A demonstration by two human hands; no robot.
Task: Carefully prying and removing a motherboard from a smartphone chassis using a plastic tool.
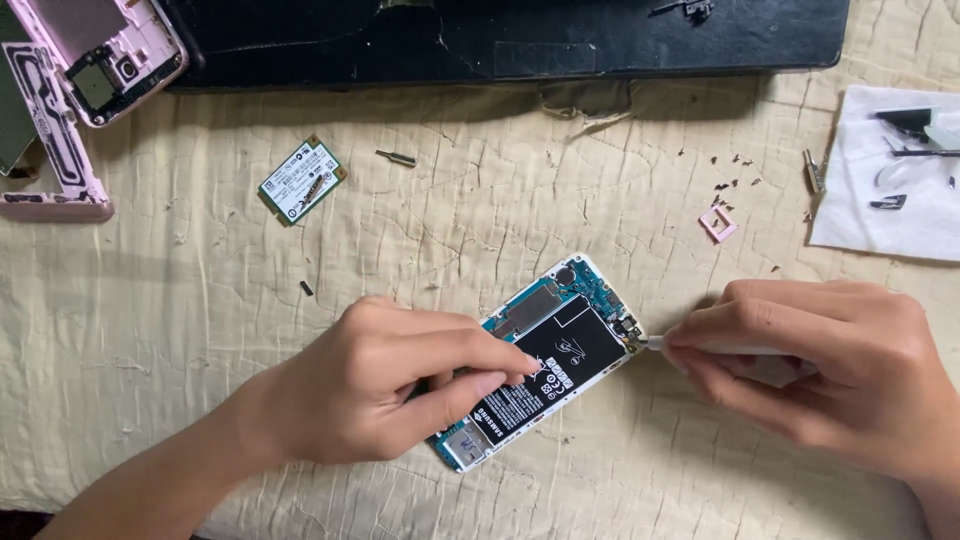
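Phone: an opened white smartphone [555, 350] with its black battery bared lies slantwise at the centre of the cream cloth [200, 330].
Left hand [385, 390]: fingers curled, pressing on the battery; it hides the phone's lower left side.
Right hand [825, 365]: closed around a slim white tool [657, 342]; only its tip shows, touching the phone's 3 o'clock edge.
Around: small green circuit card [302, 181] at 10 o'clock, pink tray piece [717, 224] at 2 o'clock, pink phone shell [105, 50] cut off at 11.
Edges: black case [500, 40] along 12 o'clock.
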